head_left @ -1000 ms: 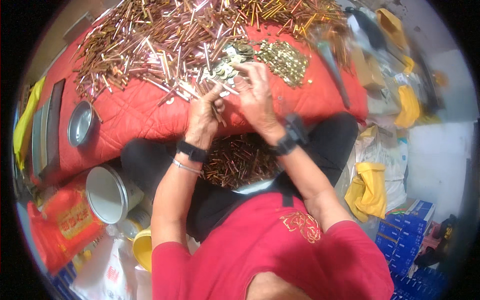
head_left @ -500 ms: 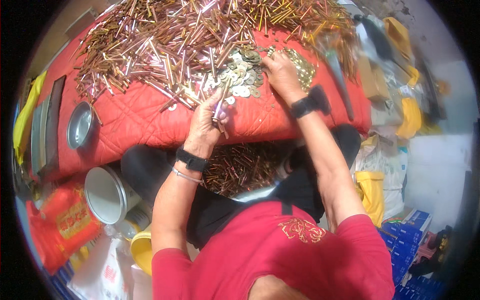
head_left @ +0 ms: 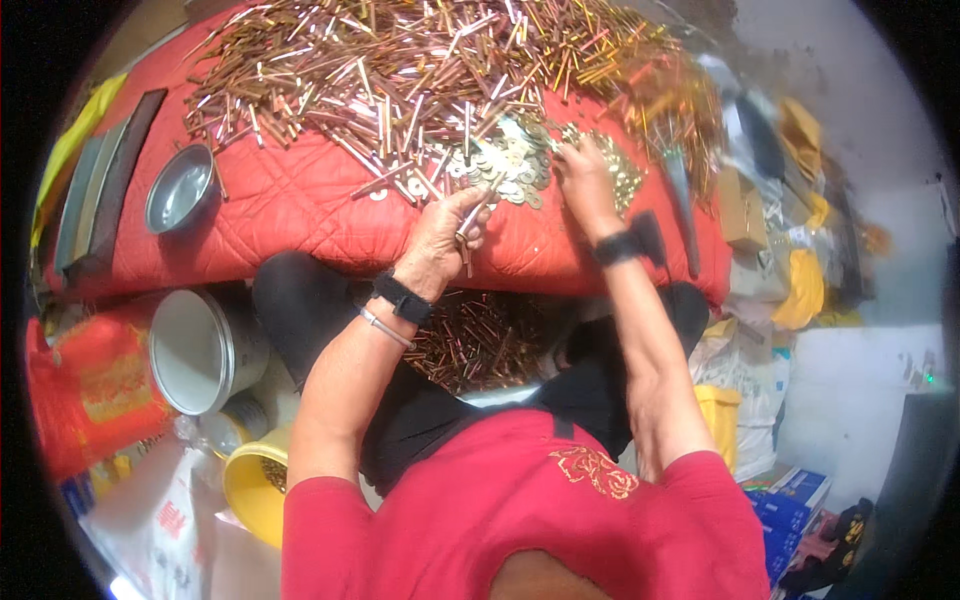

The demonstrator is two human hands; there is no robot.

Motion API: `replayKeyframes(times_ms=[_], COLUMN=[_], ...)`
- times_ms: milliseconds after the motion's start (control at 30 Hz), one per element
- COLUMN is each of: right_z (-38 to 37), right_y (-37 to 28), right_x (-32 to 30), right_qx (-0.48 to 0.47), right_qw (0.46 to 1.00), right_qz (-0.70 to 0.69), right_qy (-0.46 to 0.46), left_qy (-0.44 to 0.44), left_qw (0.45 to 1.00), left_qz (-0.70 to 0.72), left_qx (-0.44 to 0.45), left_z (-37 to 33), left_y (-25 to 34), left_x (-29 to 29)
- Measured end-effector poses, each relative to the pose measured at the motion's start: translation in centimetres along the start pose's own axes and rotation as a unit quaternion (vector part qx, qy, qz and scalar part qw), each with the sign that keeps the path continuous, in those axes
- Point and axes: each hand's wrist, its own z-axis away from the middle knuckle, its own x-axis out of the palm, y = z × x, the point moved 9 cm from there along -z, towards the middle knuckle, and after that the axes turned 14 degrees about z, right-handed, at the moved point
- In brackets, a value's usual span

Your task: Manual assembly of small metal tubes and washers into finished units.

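Observation:
My left hand (head_left: 438, 240) is closed around a few thin copper-coloured metal rods (head_left: 472, 222), which stick out past the fingers at a slant. Just beyond it, silvery flat washers (head_left: 515, 170) lie in a loose pile on a red quilted cover (head_left: 290, 205). At the right side of the washers, my right hand (head_left: 588, 190) reaches down with its fingertips drawn together. What those fingers pinch, if anything, is too small to make out. Small brass-coloured nuts (head_left: 625, 180) are heaped right beside them. A wide heap of copper-coloured rods (head_left: 350, 75) covers the far side.
A metal bowl (head_left: 180, 190) rests at the left on the cover, near dark flat strips (head_left: 120, 175). More rods (head_left: 475, 340) lie below, between my legs. A white bucket (head_left: 190, 350) and a yellow bucket (head_left: 245, 490) stand at lower left; blue boxes (head_left: 790, 510) at lower right.
The whole view has shifted a little. My right hand stays at the nuts and washers, its fingers slightly moved. My left hand still holds the rods beside the washers.

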Motion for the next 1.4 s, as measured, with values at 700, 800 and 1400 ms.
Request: replayKeyframes(times_ms=[700, 800, 1400], right_z=[3.9, 4.0, 4.8], right_y=[-5.0, -5.4, -3.7], right_x=[-4.7, -5.6, -3.0], right_qx=[0.072, 0.048, 0.185], right_qw=[0.884, 0.904, 0.774], right_qz=[-0.377, -0.348, -0.553], right_qy=[-0.267, -0.244, -0.248], left_qy=[-0.130, -0.148, -0.125], left_qw=[0.968, 0.967, 0.951], left_qz=[-0.195, -0.192, -0.280], left_qx=[-0.092, -0.079, 0.037], left_z=[3.0, 2.9, 2.7], left_y=[-1.5, -1.8, -0.6], left_x=[4.1, 4.1, 4.7])
